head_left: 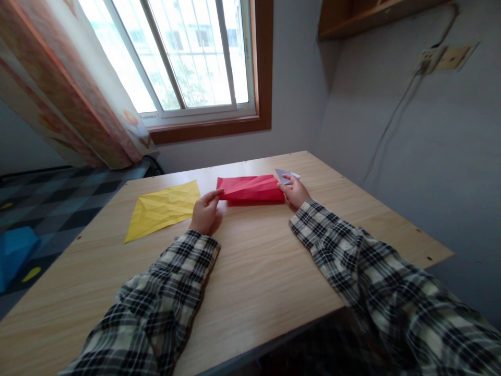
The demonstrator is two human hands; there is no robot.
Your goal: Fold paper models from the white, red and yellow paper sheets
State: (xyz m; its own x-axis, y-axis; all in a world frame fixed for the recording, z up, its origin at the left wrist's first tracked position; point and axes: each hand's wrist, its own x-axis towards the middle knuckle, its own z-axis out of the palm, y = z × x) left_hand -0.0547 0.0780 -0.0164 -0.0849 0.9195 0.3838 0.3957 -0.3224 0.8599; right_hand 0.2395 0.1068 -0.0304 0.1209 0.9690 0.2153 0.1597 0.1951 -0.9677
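**Red paper pinched at both ends: slip and skew are the risks**

Red folded sheet (250,188) lies flat on the wooden table (254,271), just above the middle of the frame, creased into a long band with ridges running along its length. Left hand (205,213) grips the sheet's left end, thumb and fingers closed narrow on the edge. Right hand (294,191) holds the right end the same way, fingertips pressed on the paper.

- A small grey paper piece (287,175) sits just behind the right hand, touching or nearly touching the red sheet; which one cannot be told. Likely it gets nudged or caught under the sheet if that end shifts.
- Yellow creased sheet (164,208) lies to the left, near the left hand but apart from it. A sweep of the plaid sleeve (164,308) could drag it toward the table's left edge.
- The table surface looks smooth; with grip only at the two ends, the band may slide or bow in the middle, and the stacked layers could drift out of line.
- Uneven pull from one hand would probably skew the existing creases.
- Strong window (183,57) light at upper left may wash out fine crease lines.
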